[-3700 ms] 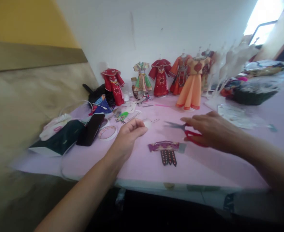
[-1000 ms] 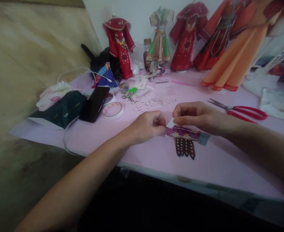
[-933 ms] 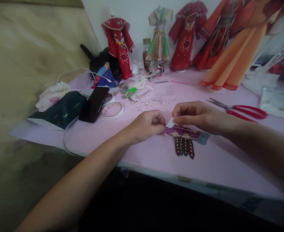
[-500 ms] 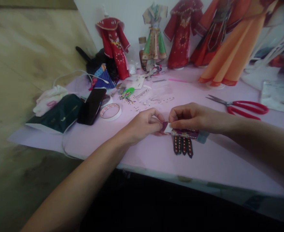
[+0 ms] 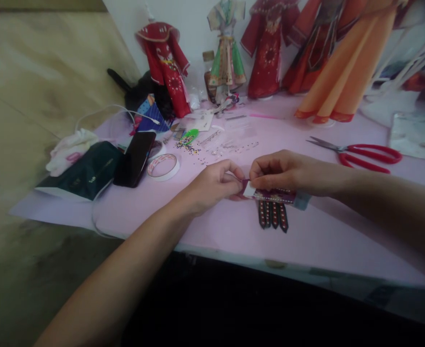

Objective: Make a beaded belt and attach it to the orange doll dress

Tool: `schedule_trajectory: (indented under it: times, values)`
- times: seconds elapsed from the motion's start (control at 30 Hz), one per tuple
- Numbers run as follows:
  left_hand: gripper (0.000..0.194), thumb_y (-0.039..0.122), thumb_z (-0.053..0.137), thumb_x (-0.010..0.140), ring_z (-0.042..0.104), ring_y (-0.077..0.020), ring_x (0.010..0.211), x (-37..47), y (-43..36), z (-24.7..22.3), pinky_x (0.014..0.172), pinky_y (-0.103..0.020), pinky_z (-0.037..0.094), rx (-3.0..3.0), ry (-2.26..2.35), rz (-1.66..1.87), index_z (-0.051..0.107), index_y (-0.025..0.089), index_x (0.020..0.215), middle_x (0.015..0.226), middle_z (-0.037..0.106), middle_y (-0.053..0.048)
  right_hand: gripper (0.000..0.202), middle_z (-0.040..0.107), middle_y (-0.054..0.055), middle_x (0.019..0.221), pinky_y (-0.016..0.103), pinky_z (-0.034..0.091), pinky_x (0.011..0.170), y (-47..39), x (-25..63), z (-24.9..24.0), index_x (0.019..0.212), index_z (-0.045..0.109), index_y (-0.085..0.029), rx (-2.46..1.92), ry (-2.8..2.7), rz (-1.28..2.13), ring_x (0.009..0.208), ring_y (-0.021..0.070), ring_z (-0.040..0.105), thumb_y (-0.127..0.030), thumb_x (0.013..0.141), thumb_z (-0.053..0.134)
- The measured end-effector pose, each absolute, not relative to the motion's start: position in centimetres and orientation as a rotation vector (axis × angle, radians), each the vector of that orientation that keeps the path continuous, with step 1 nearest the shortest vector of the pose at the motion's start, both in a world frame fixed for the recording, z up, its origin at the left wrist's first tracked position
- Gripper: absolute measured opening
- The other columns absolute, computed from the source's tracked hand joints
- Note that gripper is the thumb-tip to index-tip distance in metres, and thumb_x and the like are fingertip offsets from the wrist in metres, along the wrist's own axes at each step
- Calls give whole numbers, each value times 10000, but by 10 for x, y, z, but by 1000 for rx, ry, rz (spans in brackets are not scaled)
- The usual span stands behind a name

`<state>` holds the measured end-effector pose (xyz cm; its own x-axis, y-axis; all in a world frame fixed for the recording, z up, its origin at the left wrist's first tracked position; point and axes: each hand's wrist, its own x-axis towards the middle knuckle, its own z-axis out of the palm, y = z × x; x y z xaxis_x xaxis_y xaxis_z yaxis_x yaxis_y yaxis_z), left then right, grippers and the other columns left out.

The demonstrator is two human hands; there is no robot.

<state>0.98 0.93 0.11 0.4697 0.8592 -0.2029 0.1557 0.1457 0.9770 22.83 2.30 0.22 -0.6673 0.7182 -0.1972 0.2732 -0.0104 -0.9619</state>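
Note:
A purple fabric strip (image 5: 278,195) with beaded edges lies between my hands near the table's front. My left hand (image 5: 221,182) pinches its left end. Curled over the top of the strip, my right hand (image 5: 275,172) presses thumb and fingers together on it, beside a small white patch (image 5: 249,190). Exactly what its fingertips grip is hidden. At the strip's right end a grey-blue piece (image 5: 301,200) sticks out. Several dark pointed tabs (image 5: 273,215) with studs stick out below the strip, towards me.
Red-handled scissors (image 5: 369,156) lie to the right. On the left are a tape roll (image 5: 178,167), a phone (image 5: 134,159) and a dark green tissue pack (image 5: 82,168). Loose beads (image 5: 187,143) are scattered beyond my hands. Small dressed figures, one in an orange gown (image 5: 349,72), stand at the back.
The whole view has shifted slightly, so things sit a little higher and further left. Both hands keep their pinch on the purple strip, with hardly any movement.

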Motion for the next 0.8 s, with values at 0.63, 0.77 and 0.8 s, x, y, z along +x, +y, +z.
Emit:
schedule_trajectory:
  times: [0.63,0.77,0.8]
  values:
    - [158,10,619,786,717,-105,651,10,8,-2,719,-247,562,1351,976,651,582,141,865,637,680,45,280,557,-31,619,203,313,395,20,222,1,805,639,-185,-1067,-1893,1675,479,61,431,-409,858,799]
    - [158,10,613,775,707,-105,651,10,8,-2,712,-246,547,1358,986,651,583,145,852,642,683,37,246,583,-17,648,198,348,408,22,223,-3,832,639,-184,-1072,-1938,1628,503,73,467,-394,906,743]
    - [160,11,613,773,707,-107,653,10,8,-2,713,-249,547,1359,988,651,582,147,849,643,684,36,246,584,-15,650,199,350,406,22,223,-4,837,638,-184,-1077,-1948,1619,502,74,467,-398,920,725]
